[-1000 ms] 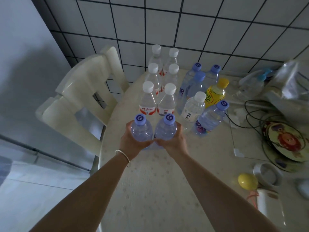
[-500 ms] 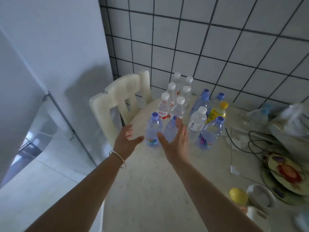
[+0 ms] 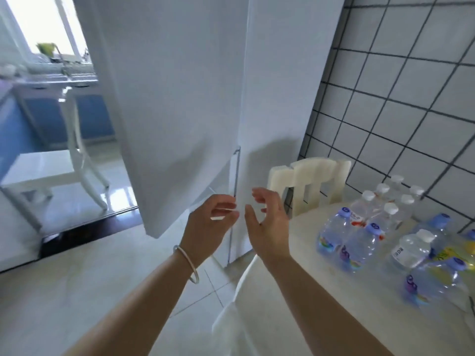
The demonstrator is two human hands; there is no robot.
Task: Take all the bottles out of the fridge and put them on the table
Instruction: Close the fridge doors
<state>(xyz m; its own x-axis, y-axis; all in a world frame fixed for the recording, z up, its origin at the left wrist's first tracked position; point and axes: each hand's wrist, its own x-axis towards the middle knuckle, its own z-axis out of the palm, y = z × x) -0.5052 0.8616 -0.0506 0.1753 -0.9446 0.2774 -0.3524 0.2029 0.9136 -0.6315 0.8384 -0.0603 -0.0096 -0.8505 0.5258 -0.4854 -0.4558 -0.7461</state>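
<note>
At far left a white stool [image 3: 38,173] stands on the glossy pale tiled floor [image 3: 51,286], with blue cabinets [image 3: 84,119] and a bright window [image 3: 43,21] behind it. Next comes the tall white fridge door [image 3: 174,98], smooth and matte, swung open and hanging edge-on, with the white fridge body [image 3: 277,86] just past it. In front of the gap between them both hands are raised and hold nothing: the left hand [image 3: 209,228], a thin silver bangle [image 3: 186,263] on its wrist, has its fingers loosely curled, and the right hand [image 3: 268,227] is spread with fingers relaxed and slightly bent, palm facing left. The two hands are near each other but apart. Behind the right hand a cream chair back [image 3: 308,183] with chunky slats stands against the cream, faintly patterned counter [image 3: 295,304]. On the counter, at right beside the white tiled wall [image 3: 411,98] with dark grout, the clear plastic bottles [image 3: 370,235] stand upright in a tight cluster, long axes vertical, caps up: white caps to the rear, lilac-blue caps to the front, and one yellow-labelled bottle at the frame edge.
</note>
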